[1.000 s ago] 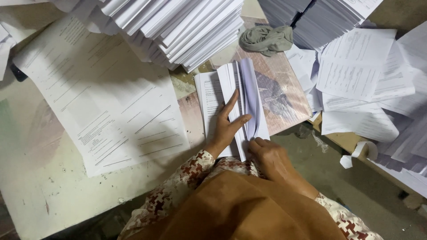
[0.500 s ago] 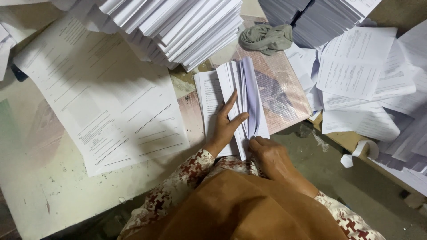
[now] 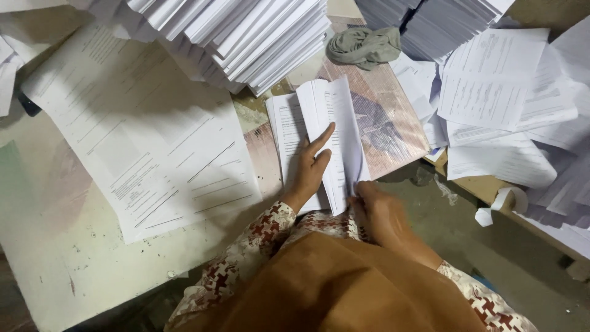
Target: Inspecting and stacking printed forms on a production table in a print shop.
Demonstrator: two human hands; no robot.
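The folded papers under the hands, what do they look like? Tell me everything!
The folded papers are a thin bundle of white printed sheets, creased lengthwise so the top fold stands up like a ridge. They lie on the worn table, partly on a faded picture mat. The left hand presses flat on them, and the right hand grips the near edge.

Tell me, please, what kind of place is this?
Probably a print or bindery workshop. Tall stacks of printed sheets crowd the worn table, and the left hand presses a folded paper bundle while the right hand holds its lower edge.
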